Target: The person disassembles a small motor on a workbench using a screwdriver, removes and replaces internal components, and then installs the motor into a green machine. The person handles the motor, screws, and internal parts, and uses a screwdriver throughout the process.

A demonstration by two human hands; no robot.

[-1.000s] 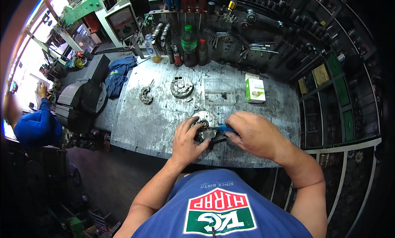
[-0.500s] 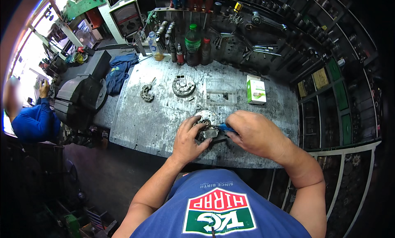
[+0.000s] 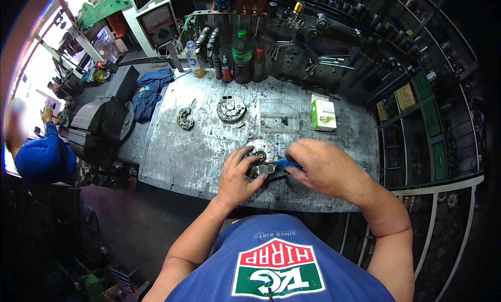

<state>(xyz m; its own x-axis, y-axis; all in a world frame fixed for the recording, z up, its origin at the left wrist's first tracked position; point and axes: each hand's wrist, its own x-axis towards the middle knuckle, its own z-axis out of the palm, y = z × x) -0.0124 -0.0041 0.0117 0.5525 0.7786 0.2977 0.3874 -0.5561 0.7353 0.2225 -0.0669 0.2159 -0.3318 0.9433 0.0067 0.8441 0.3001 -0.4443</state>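
Observation:
At the front middle of the workbench lies a grey metal part (image 3: 262, 144) with a round bore and a finned block (image 3: 266, 169). My left hand (image 3: 236, 174) grips it from the left, fingers over its near side and thumb by the fins. My right hand (image 3: 323, 166) is closed around the blue handle of a screwdriver (image 3: 284, 162). Its thin shaft points left to the part near the bore, and its tip is hidden among the metal and my fingers. Behind them sit a round slotted metal housing (image 3: 231, 109) and a C-shaped metal piece (image 3: 185, 118).
Past the hands are a clear plastic tray (image 3: 279, 123) with small dark pieces and a white-green box (image 3: 323, 113). Bottles (image 3: 242, 56) line the bench's (image 3: 172, 161) back edge. A vise (image 3: 99, 124) stands left; beyond it a person (image 3: 44, 153) in blue works.
The view has shifted slightly. Both hands keep their hold on the metal part and the screwdriver, with little visible movement. The other person's hand has shifted a little.

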